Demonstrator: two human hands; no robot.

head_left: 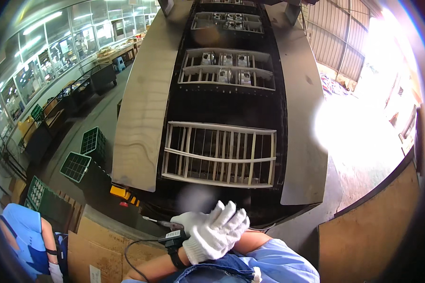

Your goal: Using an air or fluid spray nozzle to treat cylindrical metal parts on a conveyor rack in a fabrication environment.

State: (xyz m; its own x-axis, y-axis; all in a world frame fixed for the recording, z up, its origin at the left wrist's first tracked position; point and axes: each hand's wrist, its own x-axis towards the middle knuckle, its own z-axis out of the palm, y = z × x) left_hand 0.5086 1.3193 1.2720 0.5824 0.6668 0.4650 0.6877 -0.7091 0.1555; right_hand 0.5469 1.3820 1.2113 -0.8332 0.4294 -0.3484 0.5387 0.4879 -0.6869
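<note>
My hands, both in white knit gloves, cross at the lower middle before a black conveyor (222, 107). My left hand (211, 238), with a black device (173, 237) strapped on its wrist, lies over the other hand, its fingers stretched out toward the upper right. Mostly hidden beneath it is my right hand (190, 220), pointing left. A slender, light-tipped tool (159, 222) sticks out from its end; its exact kind is unclear. Beyond the hands, a pale metal rack (219, 159) shows only its bars. Farther up, a second rack (186, 70) carries several shiny metal parts (226, 60).
Flat metal panels (139, 118) flank the conveyor. At its near left corner is a yellow box with a red button (121, 192). Green crates (75, 166) stand on the left floor. A co-worker in blue (28, 236) is at lower left. Brown board (373, 226) borders the right.
</note>
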